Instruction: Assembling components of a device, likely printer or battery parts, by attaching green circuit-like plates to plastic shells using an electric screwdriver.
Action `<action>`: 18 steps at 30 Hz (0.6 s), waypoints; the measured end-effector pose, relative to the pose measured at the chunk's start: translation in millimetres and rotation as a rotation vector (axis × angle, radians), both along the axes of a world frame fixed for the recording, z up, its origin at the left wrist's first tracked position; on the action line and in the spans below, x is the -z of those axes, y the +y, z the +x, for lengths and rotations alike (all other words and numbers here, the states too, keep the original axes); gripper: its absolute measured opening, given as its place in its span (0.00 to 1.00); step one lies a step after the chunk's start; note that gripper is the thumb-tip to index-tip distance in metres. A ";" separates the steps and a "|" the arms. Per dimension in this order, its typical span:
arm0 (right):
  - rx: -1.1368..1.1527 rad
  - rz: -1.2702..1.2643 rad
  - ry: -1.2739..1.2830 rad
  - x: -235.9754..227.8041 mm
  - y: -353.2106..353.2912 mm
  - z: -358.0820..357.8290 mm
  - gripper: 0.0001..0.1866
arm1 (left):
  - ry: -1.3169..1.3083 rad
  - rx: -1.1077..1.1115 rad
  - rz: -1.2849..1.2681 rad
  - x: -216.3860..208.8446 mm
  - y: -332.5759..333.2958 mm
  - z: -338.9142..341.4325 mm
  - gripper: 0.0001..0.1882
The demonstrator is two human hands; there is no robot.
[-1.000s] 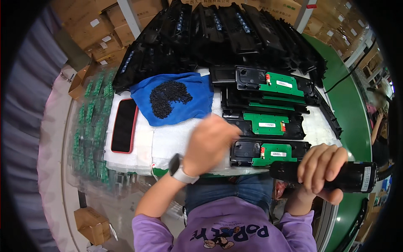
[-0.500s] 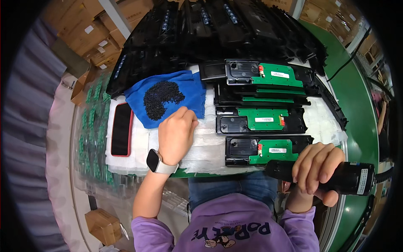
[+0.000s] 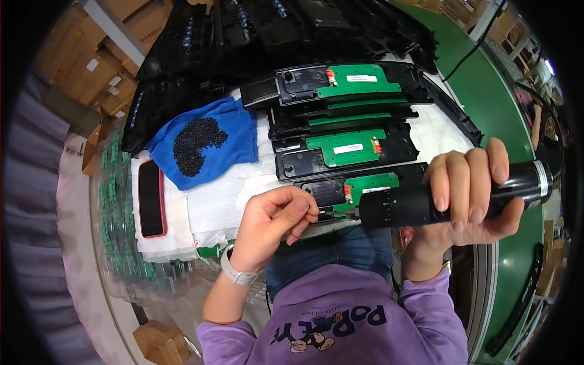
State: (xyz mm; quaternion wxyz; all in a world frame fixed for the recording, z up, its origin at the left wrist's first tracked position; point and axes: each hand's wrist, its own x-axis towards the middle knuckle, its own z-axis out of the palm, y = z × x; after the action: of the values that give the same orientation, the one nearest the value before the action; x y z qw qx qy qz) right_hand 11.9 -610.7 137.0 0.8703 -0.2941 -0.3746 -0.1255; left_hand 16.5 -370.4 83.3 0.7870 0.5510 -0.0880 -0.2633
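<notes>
My right hand [image 3: 471,191] is wrapped round a black electric screwdriver [image 3: 395,207], held almost level with its bit toward the left. Just off that bit, my left hand [image 3: 274,219] has thumb and forefinger pinched together; what is between them, if anything, is too small to make out. Both hands are over the near edge of the nearest black plastic panel [image 3: 316,190], which carries a green circuit board [image 3: 389,180] with a red-and-white connector. Left of the panels, small black screw-like pieces [image 3: 190,152] lie heaped on a blue cloth [image 3: 239,137].
Several similar panels [image 3: 298,159] with green boards lie stacked beyond the nearest one. Large black plastic housings [image 3: 255,42] fill the back of the table. A phone [image 3: 152,198] lies at the left, beside clear trays of green boards [image 3: 115,207]. A cable [image 3: 474,52] hangs at the right.
My left hand has come from the cloth's edge to the screwdriver's bit and turned over. My right hand has raised the screwdriver and shifted its bit leftward. The whole view has shifted.
</notes>
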 end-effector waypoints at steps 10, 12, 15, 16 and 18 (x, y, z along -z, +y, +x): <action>0.005 -0.001 -0.008 7.2 -1.2 -0.3 0.20 | 0.004 0.013 0.037 0.2 -11.2 -4.5 0.07; 0.016 -0.023 0.004 7.5 -1.7 -1.0 0.21 | -0.002 0.020 0.059 0.9 -12.8 -4.7 0.07; 0.020 -0.036 0.049 4.4 0.3 -3.5 0.19 | -0.070 0.024 0.156 3.6 -14.7 -5.2 0.07; 0.017 -0.055 0.077 3.4 0.0 -4.9 0.16 | -0.073 0.025 0.184 4.5 -16.2 -6.0 0.07; 0.029 -0.064 0.086 3.5 -1.9 -7.5 0.16 | -0.072 0.036 0.207 6.0 -19.5 -6.4 0.07</action>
State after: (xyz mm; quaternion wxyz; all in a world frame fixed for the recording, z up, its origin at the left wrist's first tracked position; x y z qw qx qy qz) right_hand 4.3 -612.7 133.5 0.8739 -0.3323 -0.3362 -0.1132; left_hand 10.1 -389.9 77.3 0.7173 0.6369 -0.0983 -0.2650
